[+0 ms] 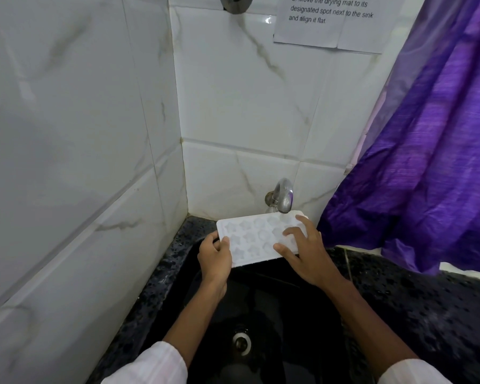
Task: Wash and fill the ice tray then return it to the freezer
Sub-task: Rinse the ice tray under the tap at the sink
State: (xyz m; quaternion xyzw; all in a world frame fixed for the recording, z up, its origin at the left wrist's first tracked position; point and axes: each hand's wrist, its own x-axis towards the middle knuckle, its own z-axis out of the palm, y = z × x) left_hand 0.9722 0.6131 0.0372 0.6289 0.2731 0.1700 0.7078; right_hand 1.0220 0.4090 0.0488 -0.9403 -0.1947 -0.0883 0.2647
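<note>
White marbled tiles back a black sink [261, 306]; the ice tray [250, 239] is held under the tap [283, 196], its left edge pinched by the left hand [215, 257], the right hand [305, 249] spread open on top. Washing seems underway; whether water runs cannot be told; a rub across the moulds is called for next.

— Where's the ice tray [254, 239]?
— Held nearly level above the black sink [261, 300], its far edge under the tap [282, 195].
— What's it like?
— White, with star-shaped and rounded cavities facing up.
</note>
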